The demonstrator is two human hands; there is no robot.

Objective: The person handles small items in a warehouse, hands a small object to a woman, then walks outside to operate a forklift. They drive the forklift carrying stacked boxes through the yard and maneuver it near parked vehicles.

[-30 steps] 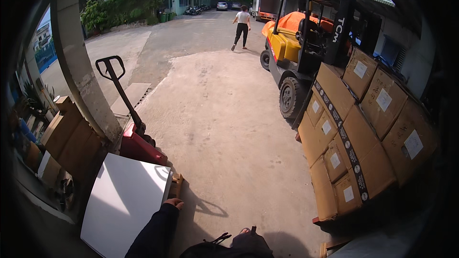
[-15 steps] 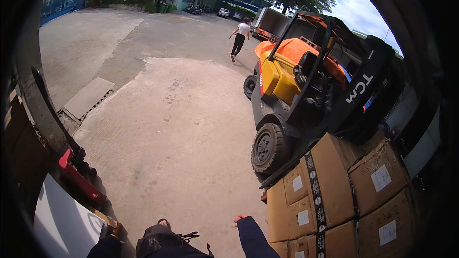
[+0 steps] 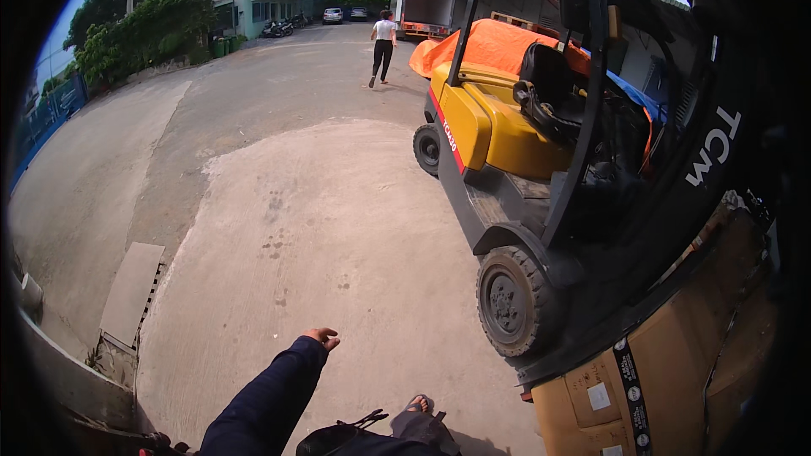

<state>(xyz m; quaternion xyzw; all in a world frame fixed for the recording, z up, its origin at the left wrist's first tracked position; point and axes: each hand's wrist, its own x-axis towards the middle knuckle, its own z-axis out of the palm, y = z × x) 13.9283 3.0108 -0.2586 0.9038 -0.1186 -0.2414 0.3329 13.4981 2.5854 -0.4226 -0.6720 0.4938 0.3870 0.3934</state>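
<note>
My left hand (image 3: 323, 338) reaches forward over the pale concrete at the lower middle, its dark blue sleeve (image 3: 269, 397) coming in from the lower edge. Its fingers are loosely bent and apart, with nothing in them, and the hand touches nothing. My right hand is out of the picture. Below, my sandalled foot (image 3: 419, 405) is on the concrete, beside a black cord (image 3: 365, 419) at my waist.
A yellow and black forklift (image 3: 490, 127) stands on the right, with strapped cardboard boxes (image 3: 676, 363) at its front. Ahead, a person (image 3: 383, 46) walks near an open truck (image 3: 425, 7). A flat ramp plate (image 3: 131, 291) lies at left.
I have moved forward, and the forklift looms larger. My left arm has swung ahead; my right hand has left the view, as have the white panel and red pallet jack.
</note>
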